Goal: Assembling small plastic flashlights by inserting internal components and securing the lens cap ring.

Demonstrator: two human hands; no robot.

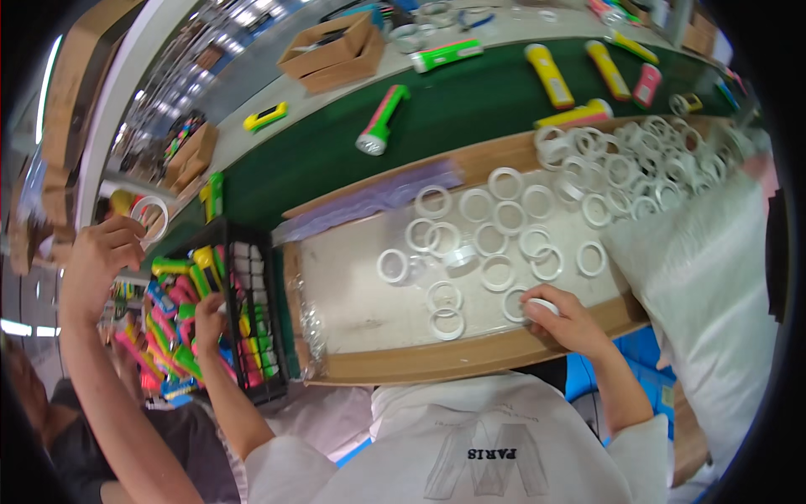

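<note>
My right hand (558, 317) is closed on a white plastic ring (546, 307) above the near rim of a shallow cardboard tray (361, 311). Many similar rings lie loose in the tray, including a ring (514, 305) beside my fingers. My left hand (210, 321) is at the side of a black basket (273, 344) of bright flashlights (180, 302). Its fingers are drawn together, with something small and whitish at their tips that I cannot make out. At the far left, another forearm, apparently someone else's, raises a hand (105, 256) holding a white ring (151, 220).
Behind the tray runs a green conveyor belt (311, 143) bearing yellow flashlights (550, 76) and a green-pink one (384, 119). A purple plastic sheet (378, 200) lies along the tray's far edge. At right bulges a white sack (697, 269). A co-worker in dark clothing (168, 445) sits left.
</note>
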